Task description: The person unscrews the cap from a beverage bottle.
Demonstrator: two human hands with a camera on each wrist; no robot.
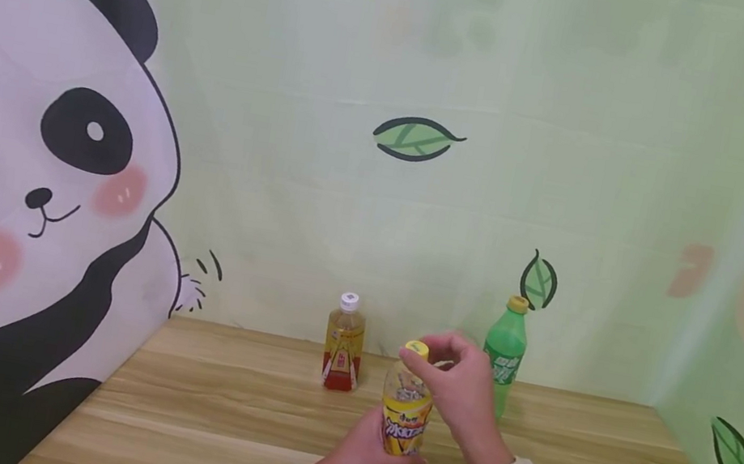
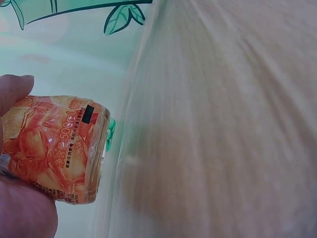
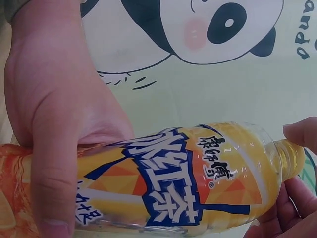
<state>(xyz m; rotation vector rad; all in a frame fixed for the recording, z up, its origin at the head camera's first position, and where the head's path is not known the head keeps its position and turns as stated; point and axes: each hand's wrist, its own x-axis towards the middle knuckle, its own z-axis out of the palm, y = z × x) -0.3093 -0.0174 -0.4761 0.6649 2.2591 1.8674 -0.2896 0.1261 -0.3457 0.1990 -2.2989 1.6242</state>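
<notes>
An iced tea bottle (image 1: 406, 418) with a yellow cap and an orange-yellow label stands upright between both hands in the head view. My left hand (image 1: 366, 453) grips its lower half, thumb and fingers wrapped round the label. With thumb and fingers, my right hand (image 1: 461, 382) pinches the yellow cap (image 1: 417, 349) at the top. The right wrist view shows the label (image 3: 163, 183) with large characters, the left hand (image 3: 54, 129) round it and right fingertips (image 3: 299, 134) at the cap. In the left wrist view only the bottle's base end (image 2: 59, 148) appears.
A tea bottle (image 1: 343, 346) with a white cap and red-gold label stands behind and to the left. Behind the right hand is a green bottle (image 1: 506, 345) with a yellow-orange cap. The wooden table (image 1: 225, 404) meets a panda-printed backdrop (image 1: 294, 170).
</notes>
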